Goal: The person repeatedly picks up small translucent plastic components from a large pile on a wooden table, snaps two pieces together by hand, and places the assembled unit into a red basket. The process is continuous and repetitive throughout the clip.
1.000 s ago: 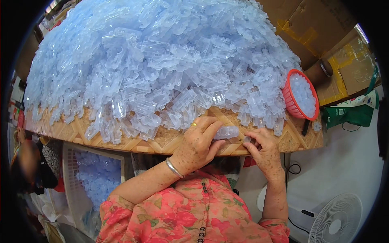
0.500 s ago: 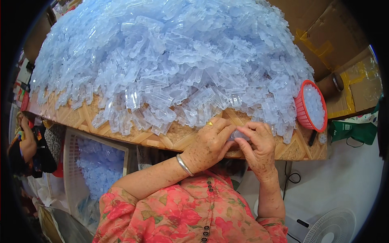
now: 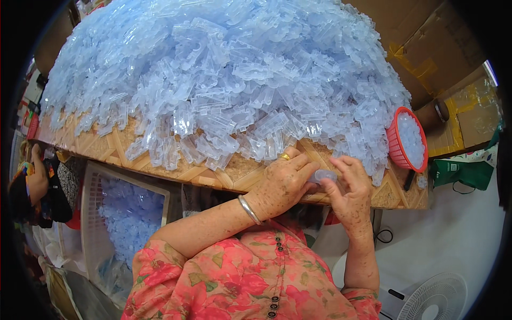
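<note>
grips clear piece in curled left hand. holds right hand partly spread beside it; cannot confirm contact there.

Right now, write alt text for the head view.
The left hand holds a small clear plastic piece at a wood-patterned table, the right hand open beside it. Beyond them rises a large heap of translucent bluish plastic pieces; a red basket filled with small translucent pieces sits at right.
</note>
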Demonstrator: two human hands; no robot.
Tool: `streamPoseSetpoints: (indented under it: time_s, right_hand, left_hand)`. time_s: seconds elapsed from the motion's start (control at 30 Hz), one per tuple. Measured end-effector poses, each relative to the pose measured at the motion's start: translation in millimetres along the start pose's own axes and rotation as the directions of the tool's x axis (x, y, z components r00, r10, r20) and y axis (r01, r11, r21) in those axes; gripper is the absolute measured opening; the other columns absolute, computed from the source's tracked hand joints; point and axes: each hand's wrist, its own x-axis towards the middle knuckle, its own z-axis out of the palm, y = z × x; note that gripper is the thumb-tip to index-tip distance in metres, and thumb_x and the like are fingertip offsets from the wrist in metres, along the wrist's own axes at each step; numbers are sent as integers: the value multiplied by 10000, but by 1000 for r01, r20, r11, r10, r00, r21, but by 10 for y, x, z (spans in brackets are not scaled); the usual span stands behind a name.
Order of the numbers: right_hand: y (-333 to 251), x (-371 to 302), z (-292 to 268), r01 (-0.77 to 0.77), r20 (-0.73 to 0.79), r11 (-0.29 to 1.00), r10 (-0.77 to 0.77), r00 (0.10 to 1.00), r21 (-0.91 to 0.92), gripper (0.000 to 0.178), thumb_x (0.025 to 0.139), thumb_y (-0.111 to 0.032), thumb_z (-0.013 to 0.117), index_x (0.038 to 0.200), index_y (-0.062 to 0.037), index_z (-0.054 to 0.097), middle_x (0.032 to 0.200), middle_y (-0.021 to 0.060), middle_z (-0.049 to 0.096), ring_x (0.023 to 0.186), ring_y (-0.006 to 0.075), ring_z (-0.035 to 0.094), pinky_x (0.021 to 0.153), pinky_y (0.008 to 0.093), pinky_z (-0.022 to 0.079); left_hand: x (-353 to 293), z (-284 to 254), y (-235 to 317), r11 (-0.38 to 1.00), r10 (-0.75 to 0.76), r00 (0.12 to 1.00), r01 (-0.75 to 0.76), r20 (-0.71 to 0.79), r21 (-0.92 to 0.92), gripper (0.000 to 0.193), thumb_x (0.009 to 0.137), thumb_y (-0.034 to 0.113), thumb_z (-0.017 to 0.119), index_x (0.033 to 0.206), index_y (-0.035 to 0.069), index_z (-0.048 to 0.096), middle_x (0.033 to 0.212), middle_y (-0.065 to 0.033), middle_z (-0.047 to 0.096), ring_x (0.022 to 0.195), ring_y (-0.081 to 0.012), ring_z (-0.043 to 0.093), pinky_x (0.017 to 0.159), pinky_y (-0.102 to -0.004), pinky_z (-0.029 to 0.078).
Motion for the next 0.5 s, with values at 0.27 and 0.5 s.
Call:
streamPoseSetpoints:
  time_s: [0.27, 0.5]
  right_hand:
    - [137, 29, -102, -493, 381, 849, 400, 834, 188, 321, 986, -318, 643, 1098, -18, 633, 574, 41, 606, 462, 157, 527, 507, 307, 441]
    - [178, 213, -146, -806, 699, 553, 491, 520, 211, 323, 1022, -359, 598, 1150, -65, 565, 710, 86, 687, 450, 104, 596, 358, 210, 398]
  left_hand:
    - [-33, -15, 60, 953, -212, 975, 223, 72, -203, 421, 896, 158, 735, 1261, 5, 591, 1053, -170, 657, 800, -292, 677, 702, -407, 549]
    - [127, -49, 79, 667, -432, 796, 599, 425, -444, 241, 1033, 154, 559, 1212, 3, 620, 968, -107, 678, 803, -141, 691, 652, -299, 603]
